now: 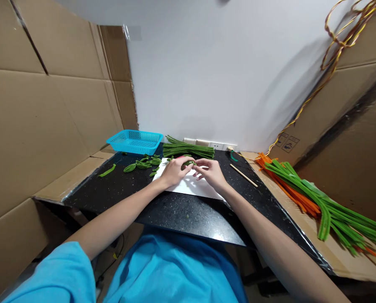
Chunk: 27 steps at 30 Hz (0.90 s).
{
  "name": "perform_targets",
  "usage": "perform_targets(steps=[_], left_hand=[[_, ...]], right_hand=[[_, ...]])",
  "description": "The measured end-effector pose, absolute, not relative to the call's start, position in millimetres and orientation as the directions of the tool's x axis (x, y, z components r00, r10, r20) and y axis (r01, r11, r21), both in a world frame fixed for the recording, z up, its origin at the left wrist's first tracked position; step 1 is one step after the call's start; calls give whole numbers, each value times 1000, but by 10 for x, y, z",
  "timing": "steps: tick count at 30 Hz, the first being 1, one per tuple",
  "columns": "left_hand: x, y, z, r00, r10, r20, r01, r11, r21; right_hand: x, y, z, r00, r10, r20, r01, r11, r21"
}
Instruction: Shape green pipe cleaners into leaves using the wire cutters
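Above a white sheet of paper (pixel 188 187), my two hands meet around a small bent dark green pipe cleaner (pixel 188 163). My left hand (pixel 175 170) pinches it from the left between thumb and fingers. From the right, the fingertips of my right hand (pixel 210 171) close on its other end. Part of the piece is hidden by the fingers. Left of the paper lie several looped green pipe-cleaner leaves (pixel 142 164). Behind my hands rests a bundle of straight dark green pipe cleaners (pixel 189 149).
A blue plastic basket (pixel 135 147) stands at the back left. A wooden stick (pixel 244 175) lies right of the paper. On cardboard at the right are bright green pipe cleaners (pixel 325 206) and orange pipe cleaners (pixel 301 200). A light green strip (pixel 107 171) lies at the left.
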<state>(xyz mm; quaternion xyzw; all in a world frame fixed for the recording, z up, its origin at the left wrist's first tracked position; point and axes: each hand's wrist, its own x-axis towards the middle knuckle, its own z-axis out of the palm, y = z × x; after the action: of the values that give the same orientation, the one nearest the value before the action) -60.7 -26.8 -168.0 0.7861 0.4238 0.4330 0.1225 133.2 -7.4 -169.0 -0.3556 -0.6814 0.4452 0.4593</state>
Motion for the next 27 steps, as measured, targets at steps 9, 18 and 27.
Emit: perform_targets(steps=[9, 18, 27], left_hand=[[-599, -272, -1676, 257, 749, 611, 465, -650, 601], [-575, -241, -1661, 155, 819, 553, 328, -570, 753], [-540, -187, -1699, 132, 838, 530, 215, -546, 810]], right_hand=[[1306, -92, -1664, -276, 895, 351, -42, 354, -934], [1321, -130, -1608, -238, 914, 329, 2, 339, -941], [1361, -103, -1577, -242, 899, 364, -55, 362, -931]])
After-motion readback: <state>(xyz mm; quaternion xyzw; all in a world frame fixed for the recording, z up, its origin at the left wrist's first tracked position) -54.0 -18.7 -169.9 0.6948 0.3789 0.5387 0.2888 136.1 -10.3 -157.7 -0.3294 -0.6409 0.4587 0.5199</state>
